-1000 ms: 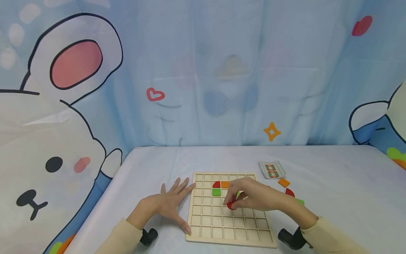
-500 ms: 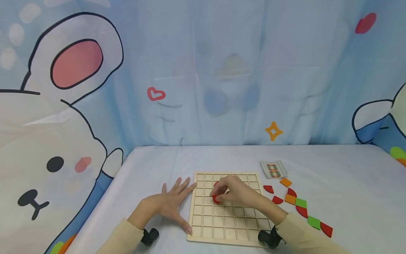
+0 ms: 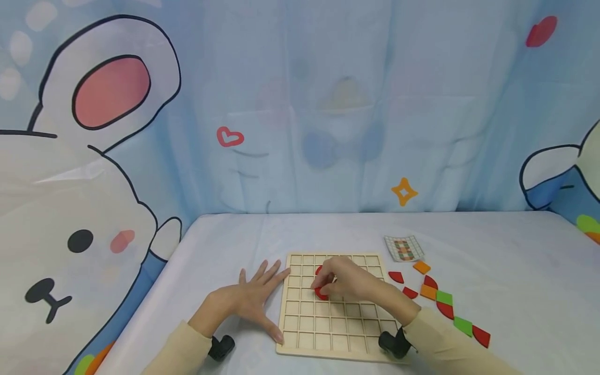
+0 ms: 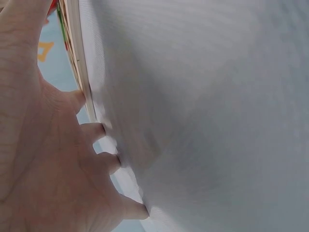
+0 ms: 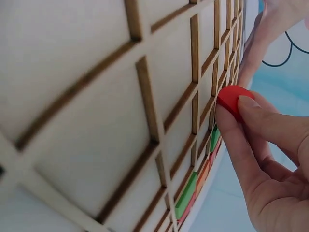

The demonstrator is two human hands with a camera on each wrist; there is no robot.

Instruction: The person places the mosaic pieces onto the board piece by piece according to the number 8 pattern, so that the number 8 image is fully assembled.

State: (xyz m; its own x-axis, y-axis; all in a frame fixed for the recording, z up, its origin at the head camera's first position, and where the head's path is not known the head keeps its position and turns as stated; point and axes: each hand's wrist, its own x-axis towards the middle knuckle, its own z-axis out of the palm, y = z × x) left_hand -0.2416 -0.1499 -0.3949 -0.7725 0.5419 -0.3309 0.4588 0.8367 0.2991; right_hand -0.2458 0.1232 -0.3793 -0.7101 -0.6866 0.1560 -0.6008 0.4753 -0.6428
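A square wooden grid board (image 3: 311, 325) lies on the white table. My right hand (image 3: 349, 280) is over its upper left part and pinches a red quarter-circle tile (image 5: 233, 100) between thumb and fingers, right at the grid bars in the right wrist view. Behind these fingers another red tile (image 3: 319, 270) shows in a cell. Green tiles (image 5: 187, 195) sit in cells along the far side, beside red and orange ones. My left hand (image 3: 250, 302) lies spread at the board's left edge, with thumb and index fingertip touching that edge and the other fingertips on the table (image 4: 203, 121).
Right of the board, several loose tiles lie in a slanting row, among them an orange square (image 3: 422, 267), a green square (image 3: 463, 326) and a red quarter-circle (image 3: 481, 336). A small printed pattern card (image 3: 404, 249) lies behind them. A patterned blue curtain (image 3: 328, 104) hangs behind the table.
My right hand has moved left and slightly away across the board with the red tile, then stayed nearly still over the last half second. The left hand keeps its place.
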